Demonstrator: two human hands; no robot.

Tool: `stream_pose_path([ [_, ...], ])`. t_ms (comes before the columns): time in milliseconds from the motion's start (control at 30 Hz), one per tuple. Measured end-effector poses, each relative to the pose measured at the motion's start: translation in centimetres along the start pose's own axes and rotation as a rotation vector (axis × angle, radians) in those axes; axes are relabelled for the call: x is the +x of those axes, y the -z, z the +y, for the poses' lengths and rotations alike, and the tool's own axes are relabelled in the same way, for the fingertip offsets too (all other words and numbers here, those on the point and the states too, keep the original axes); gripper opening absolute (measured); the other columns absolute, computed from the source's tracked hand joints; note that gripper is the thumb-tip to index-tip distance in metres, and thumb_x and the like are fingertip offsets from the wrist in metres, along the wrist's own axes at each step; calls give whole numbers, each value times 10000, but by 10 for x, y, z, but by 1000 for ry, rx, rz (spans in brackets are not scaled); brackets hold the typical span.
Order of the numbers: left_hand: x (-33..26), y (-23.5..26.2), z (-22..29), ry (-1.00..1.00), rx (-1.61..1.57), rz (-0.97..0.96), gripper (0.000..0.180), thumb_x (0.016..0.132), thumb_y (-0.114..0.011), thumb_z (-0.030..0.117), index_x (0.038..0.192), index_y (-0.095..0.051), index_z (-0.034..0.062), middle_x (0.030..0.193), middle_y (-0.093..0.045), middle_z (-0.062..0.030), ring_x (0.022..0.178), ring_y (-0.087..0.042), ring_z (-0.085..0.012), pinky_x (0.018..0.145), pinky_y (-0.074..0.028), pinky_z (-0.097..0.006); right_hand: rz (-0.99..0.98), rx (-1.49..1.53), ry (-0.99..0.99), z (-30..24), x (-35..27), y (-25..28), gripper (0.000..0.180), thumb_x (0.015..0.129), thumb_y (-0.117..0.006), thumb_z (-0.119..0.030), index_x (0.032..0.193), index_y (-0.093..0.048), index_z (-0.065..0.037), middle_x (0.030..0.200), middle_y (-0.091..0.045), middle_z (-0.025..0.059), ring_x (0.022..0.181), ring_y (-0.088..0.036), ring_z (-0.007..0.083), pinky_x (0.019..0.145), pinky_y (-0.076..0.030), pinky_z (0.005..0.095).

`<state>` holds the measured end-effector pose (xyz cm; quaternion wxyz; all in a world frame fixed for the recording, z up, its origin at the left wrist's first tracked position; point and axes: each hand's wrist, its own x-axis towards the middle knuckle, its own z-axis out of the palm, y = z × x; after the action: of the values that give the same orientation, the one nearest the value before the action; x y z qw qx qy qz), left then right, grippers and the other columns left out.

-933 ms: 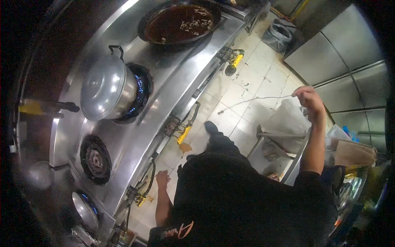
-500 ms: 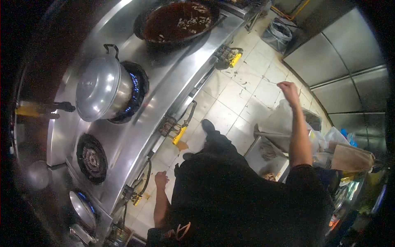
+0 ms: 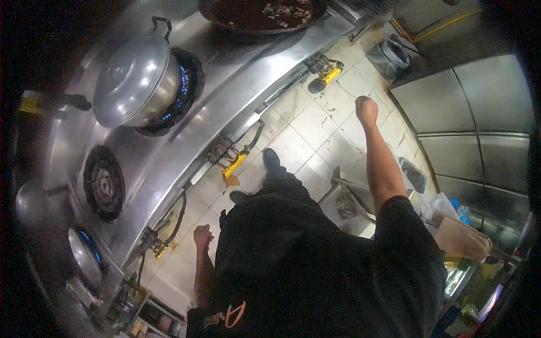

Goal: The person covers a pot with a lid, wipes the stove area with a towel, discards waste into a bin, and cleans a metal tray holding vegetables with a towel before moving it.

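Observation:
My right hand point(image 3: 366, 111) is stretched out ahead over the tiled floor, closed in a pinch. A faint thin line sticks out past its fingertips; what it holds is too small to make out. Lower on the left, my left hand point(image 3: 203, 236) hangs beside my body with its fingers curled in and nothing showing in them. It is nearest to the front edge of the steel stove point(image 3: 211, 127), apart from it. On the stove, a lidded metal pot point(image 3: 132, 81) sits over a burner with blue flames. Beyond it is a wide dark wok point(image 3: 248, 17) of brown liquid with pale bits.
A bare burner point(image 3: 104, 183) and a small lidded pan point(image 3: 84, 256) over a blue flame are at left. Yellow-handled gas valves point(image 3: 234, 164) jut from the stove front. At right stand steel cabinets point(image 3: 439, 101), a lined bin point(image 3: 389, 56) and a brown cloth-like item point(image 3: 462, 239).
The view has shifted forward along the stove, so the wok is now partly cut off at the top. My right hand stays outstretched and closed; my left stays low at my side.

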<state>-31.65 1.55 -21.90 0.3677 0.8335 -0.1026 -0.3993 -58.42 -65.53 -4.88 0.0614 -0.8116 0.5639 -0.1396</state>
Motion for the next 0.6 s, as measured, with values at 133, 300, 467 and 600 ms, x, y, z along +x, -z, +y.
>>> stream_pose_path([
  [133,-14,1,-7,118,-90,64,261,755,-585,190,840,-504,-43,540,-507,-86,375,-475,-147,328,-377,-259,-105,-78,-61,-7,7,-12,218,770,-494,-227,787,-640,-66,760,-605,192,723,-593,349,677,-476,416],
  [300,-21,-4,-6,148,-158,111,271,754,-603,211,838,-505,-28,545,-507,-84,375,-474,-145,331,-377,-252,-95,-92,-50,-8,20,-19,230,772,-474,-224,779,-642,-67,754,-602,200,726,-591,354,681,-475,418],
  [467,-30,-9,34,211,-294,168,275,747,-625,229,822,-510,-9,546,-506,-76,378,-473,-142,340,-382,-249,-54,-76,2,-22,24,10,228,766,-475,-218,757,-640,-61,725,-591,211,690,-582,370,659,-469,437],
  [600,-35,-13,57,356,-289,192,265,749,-618,240,801,-517,0,542,-508,-71,383,-484,-144,346,-387,-247,-43,-121,17,-21,25,15,227,764,-478,-215,744,-636,-53,720,-591,209,673,-582,372,648,-470,437],
])
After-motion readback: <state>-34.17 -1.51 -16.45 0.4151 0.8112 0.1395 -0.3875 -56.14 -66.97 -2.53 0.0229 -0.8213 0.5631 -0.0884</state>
